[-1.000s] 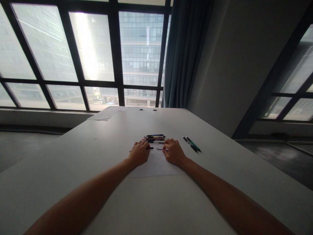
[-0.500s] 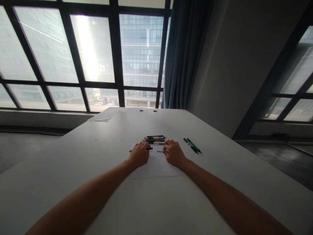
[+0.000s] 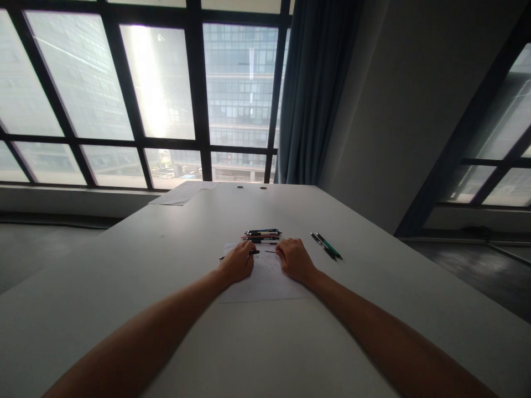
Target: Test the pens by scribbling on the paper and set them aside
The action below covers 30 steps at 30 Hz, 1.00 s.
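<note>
My left hand (image 3: 238, 262) is closed around a black pen (image 3: 256, 252), which lies roughly level, one end pointing right and the other showing past the far side of the hand. Opposite it, my right hand (image 3: 295, 261) pinches a thin dark pen refill (image 3: 270, 252) that points left at the pen's end. A small gap separates the two. Both hands rest over a white sheet of paper (image 3: 265, 290) with faint reddish marks. Just beyond the fingers lies a row of several pens (image 3: 262, 233).
Two more pens (image 3: 326, 246), one of them green, lie slanted to the right. The white table (image 3: 174, 249) stretches away to the windows, with papers (image 3: 178, 194) at its far left corner and two round holes near the far edge. A blue curtain (image 3: 309, 99) hangs behind.
The refill in my right hand has risen slightly and now lines up with the pen's end. My right fingers have shifted a little; my left hand has barely moved.
</note>
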{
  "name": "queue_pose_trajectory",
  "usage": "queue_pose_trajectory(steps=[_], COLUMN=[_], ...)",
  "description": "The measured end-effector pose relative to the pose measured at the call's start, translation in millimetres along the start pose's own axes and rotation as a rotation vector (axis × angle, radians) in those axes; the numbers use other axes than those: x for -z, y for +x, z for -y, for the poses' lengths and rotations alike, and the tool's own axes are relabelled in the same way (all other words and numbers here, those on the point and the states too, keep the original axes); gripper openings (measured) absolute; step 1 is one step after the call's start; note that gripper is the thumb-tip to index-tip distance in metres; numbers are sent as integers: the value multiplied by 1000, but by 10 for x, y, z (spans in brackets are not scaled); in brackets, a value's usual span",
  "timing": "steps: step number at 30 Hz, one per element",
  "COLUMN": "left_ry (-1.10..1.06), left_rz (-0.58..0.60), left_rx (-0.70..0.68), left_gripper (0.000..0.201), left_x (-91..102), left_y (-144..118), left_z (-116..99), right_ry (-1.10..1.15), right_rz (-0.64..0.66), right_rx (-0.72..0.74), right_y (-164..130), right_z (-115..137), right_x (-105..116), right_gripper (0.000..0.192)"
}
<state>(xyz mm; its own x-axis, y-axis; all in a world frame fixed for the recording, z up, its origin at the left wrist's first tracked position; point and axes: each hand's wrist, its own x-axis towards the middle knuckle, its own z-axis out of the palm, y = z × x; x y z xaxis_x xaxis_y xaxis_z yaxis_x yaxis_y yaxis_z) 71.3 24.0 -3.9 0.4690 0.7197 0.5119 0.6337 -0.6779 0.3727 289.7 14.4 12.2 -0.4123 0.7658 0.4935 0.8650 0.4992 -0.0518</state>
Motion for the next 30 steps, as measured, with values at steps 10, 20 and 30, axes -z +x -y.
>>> queue_pose_trajectory(steps=[10,20,30], left_ry=[14,-38,-33], left_rz=[-19,-26,-95], left_rx=[19,-41,-33], left_gripper=[15,26,37], left_x=[-20,-12,23], left_y=[1,2,-2], left_z=[9,3,-32], right_ry=[18,92,60], right_rz=[-21,-38,-238], right_rx=[-14,140,-16], right_y=[-5,-20,-23], right_z=[-24,7,-75], right_x=[-25,24,30], right_gripper=[13,15,30])
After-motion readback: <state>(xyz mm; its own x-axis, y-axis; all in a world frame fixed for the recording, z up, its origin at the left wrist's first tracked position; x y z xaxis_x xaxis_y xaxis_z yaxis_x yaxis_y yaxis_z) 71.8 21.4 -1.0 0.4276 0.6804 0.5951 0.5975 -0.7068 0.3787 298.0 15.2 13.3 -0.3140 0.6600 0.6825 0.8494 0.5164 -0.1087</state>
